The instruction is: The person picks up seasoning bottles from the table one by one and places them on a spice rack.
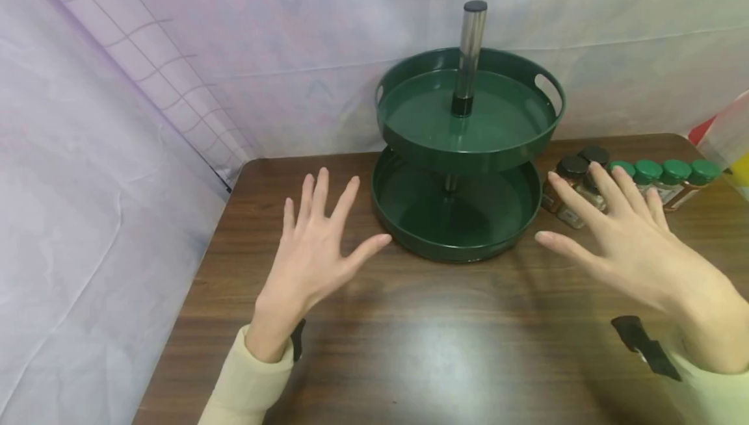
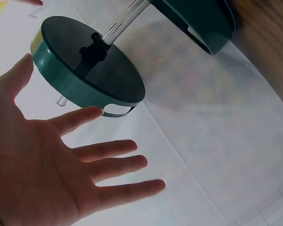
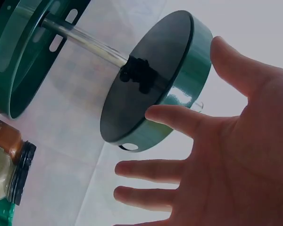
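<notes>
A green two-tier round tray stand (image 1: 462,243) with a silver centre post stands at the back of the wooden table. To its left, my left hand (image 1: 310,256) hovers with fingers spread, holding nothing. My right hand (image 1: 638,256) is likewise spread and empty, in front of a group of spice jars. Some of these jars have black lids (image 1: 572,166), others green lids (image 1: 675,170); my right fingers partly hide them. Both wrist views show the upper tier's underside (image 2: 94,61) beyond an outstretched palm. In the right wrist view, a black-lidded jar (image 3: 20,174) appears at the left edge.
The brown table (image 1: 380,347) reaches back to a pale cloth backdrop (image 1: 292,35). Another white cloth (image 1: 88,217) hangs along the left side. Something red and yellow (image 1: 740,168) shows at the far right edge.
</notes>
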Motion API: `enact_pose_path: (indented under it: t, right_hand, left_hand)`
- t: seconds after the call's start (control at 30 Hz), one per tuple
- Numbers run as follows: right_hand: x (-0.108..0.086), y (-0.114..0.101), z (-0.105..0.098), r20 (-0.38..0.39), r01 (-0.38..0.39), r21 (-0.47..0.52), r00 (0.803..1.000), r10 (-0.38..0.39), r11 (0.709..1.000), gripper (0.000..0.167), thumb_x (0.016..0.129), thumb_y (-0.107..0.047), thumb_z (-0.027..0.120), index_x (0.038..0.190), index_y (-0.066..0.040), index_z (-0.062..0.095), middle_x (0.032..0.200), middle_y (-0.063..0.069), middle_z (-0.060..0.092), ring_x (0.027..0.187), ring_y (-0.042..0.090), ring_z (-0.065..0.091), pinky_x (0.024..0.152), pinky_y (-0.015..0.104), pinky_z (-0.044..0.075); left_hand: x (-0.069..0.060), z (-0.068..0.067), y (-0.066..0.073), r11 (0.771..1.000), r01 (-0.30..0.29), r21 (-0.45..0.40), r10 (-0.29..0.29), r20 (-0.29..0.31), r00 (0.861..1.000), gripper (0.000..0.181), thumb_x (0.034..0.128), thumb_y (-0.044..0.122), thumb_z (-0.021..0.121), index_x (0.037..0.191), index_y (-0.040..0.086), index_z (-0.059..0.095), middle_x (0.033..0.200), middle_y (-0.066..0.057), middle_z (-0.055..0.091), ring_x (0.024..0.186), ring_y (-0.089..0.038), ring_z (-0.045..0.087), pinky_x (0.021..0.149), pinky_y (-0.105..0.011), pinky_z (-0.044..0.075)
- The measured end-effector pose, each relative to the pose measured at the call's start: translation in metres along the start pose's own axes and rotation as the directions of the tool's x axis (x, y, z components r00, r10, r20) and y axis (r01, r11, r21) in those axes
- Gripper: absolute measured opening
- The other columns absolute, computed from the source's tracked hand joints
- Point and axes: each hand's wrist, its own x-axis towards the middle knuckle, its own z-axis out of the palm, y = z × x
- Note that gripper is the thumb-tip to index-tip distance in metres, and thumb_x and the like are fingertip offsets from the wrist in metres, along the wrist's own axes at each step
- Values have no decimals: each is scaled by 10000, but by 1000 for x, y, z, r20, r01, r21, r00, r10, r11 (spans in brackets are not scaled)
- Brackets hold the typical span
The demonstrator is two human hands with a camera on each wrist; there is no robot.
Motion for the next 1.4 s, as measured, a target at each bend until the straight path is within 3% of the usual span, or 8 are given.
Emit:
enact_pose_path:
  t: [0.13,0.4,0.67,0.9,1.03,1.23,1.4]
  right_hand:
    - [0,2,-3,-17,6,6,1000,-6,1000,829,1017,-540,522,1641,-264,52,1633,298,-113,1465,517,-186,1082,687,-192]
    - [-1,9,-10,-161,69,-17,984,-71,997,825,992,-500,601,1637,-219,169,1605,351,99,1427,614,127,1180,607,-69]
    - [3,17,-16,-238,29,-24,971,-34,999,852,974,-530,611,1629,-171,203,1581,356,198,1334,658,273,1161,669,74]
    - [6,25,-20,-348,17,-4,937,-17,1000,833,967,-497,638,1608,-114,269,1543,325,322,1156,590,473,950,740,333]
    - [7,29,-23,-368,14,50,930,6,999,817,975,-468,635,1602,-88,274,1555,297,328,1173,588,472,952,731,331]
    - [11,35,-29,-356,-50,67,932,71,996,825,1000,-514,569,1624,-122,199,1596,300,242,1308,625,331,990,773,269]
    - [15,45,-32,-350,-108,83,928,130,991,843,1000,-553,539,1634,-153,153,1604,326,181,1307,649,308,979,798,246]
  left_hand:
    - [1,-2,1,1000,-25,-18,24,-50,998,903,919,757,476,1625,251,229,1653,-224,134,1531,-387,81,1190,-596,152]
    - [4,-6,7,998,-40,-49,34,-105,994,884,921,733,504,1620,255,248,1628,-208,227,1493,-394,241,1111,-623,321]
    - [12,-8,13,996,-74,-50,64,-167,984,845,928,710,518,1603,248,305,1593,-200,311,1402,-430,398,1068,-627,371]
    - [22,-9,20,990,-127,-56,109,-253,961,790,940,672,532,1577,234,368,1545,-192,399,1344,-421,469,1039,-614,407]
    - [27,-9,20,985,-163,-61,137,-311,940,729,953,623,557,1548,223,427,1493,-191,464,1299,-410,513,1025,-594,424]
    - [34,-8,22,979,-193,-59,157,-381,911,679,968,566,575,1527,197,464,1413,-179,536,1216,-387,573,985,-578,452]
    - [41,-7,21,976,-207,-65,163,-410,897,646,978,536,576,1511,180,489,1376,-166,568,1188,-370,595,1009,-585,425]
